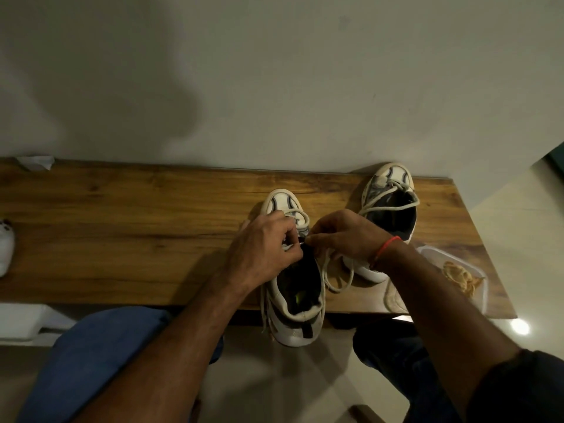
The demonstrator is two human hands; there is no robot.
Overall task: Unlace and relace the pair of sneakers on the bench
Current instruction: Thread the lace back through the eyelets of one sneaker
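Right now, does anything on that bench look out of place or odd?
Yes: the near sneaker juts heel-first over the bench front edge while both hands work its lace. Its loose lace ends trail onto the wood and down past the edge. A clear tray sits close to the right corner.

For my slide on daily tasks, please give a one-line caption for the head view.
Both hands, left and right, pinch the lace of the near sneaker on the wooden bench.

My white sneakers (293, 270) carry dark curved stripes on the toes (linings black), off-white laces (338, 270), warm brown grained bench (122, 227), red wrist thread (386, 247).
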